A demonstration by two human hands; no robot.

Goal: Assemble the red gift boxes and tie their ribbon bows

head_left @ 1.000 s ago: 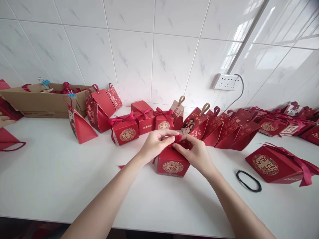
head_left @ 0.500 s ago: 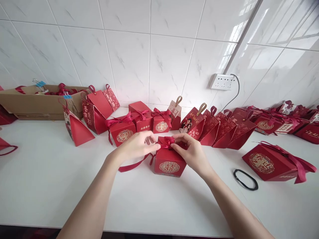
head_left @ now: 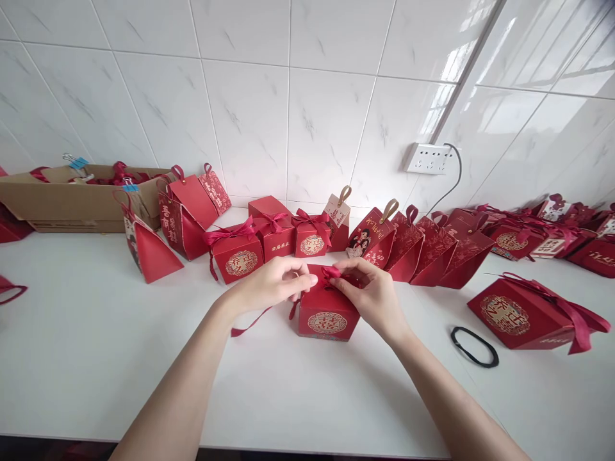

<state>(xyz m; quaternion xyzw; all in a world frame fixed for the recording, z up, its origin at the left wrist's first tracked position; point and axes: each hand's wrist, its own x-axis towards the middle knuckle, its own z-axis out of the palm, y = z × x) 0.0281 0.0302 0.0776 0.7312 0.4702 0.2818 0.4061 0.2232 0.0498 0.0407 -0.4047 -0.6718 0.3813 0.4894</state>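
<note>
A small red gift box with a round gold emblem stands upright on the white table in front of me. My right hand is at its top, thumb and forefinger pinched on a loop of dark red ribbon. My left hand hovers over the box's left upper edge, thumb and fingers closed. A loose ribbon tail runs up beneath that hand; the stretch inside the fingers is hidden. Behind my hands are red boxes with tied bows, one of them a bow-topped box.
A cardboard carton with ribbons and clips stands at the back left. Several handled red boxes line the tiled wall. To the right lie a black elastic band and a bow-tied box. A power strip hangs on the wall.
My left hand has shifted slightly to the right, its fingers curled tighter. The ribbon loop in my right hand looks smaller, and the loose tail on the left now appears narrower and shorter.
</note>
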